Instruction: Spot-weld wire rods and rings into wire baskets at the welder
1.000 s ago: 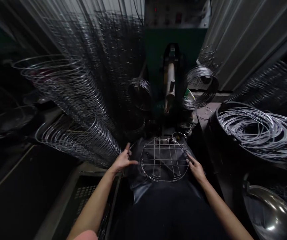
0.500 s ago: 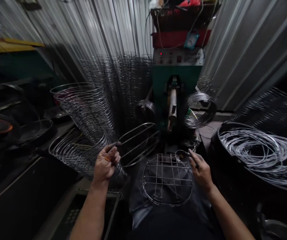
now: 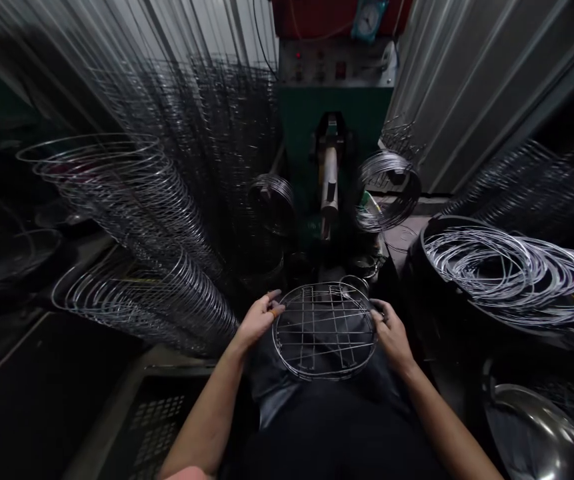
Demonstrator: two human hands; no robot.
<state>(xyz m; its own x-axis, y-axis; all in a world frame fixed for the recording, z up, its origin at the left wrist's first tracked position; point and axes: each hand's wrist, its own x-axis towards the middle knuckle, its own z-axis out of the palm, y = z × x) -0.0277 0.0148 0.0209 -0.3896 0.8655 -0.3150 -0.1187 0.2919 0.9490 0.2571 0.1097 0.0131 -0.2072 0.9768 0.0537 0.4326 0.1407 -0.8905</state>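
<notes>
A round wire rack point(image 3: 311, 311) lies nearly flat over my dark-clothed lap. Its slanting bars cross the bars of a gridded wire rack point(image 3: 324, 363) beneath it, and the two rims nearly line up. At the left rim, my left hand point(image 3: 261, 319) pinches the upper rack between thumb and fingers. My right hand point(image 3: 391, 333) is closed at the right rim; whether it grips one rack or both, I cannot tell. Just beyond the far rim sits a small wire ring point(image 3: 354, 277), partly behind the racks.
Tall stacks of wire racks point(image 3: 131, 193) lean on the left. Ahead stands a green machine point(image 3: 297, 113) with a protruding arm point(image 3: 330, 177) and rings of wire point(image 3: 387, 193). A tub of wire hoops point(image 3: 511, 267) and a shiny bowl point(image 3: 541, 420) are on the right; a crate point(image 3: 159, 413) is lower left.
My left hand has brought the tilted wire rack down and right onto the gridded one. My right hand has moved from near the small ring to the rim. The view has tipped downward.
</notes>
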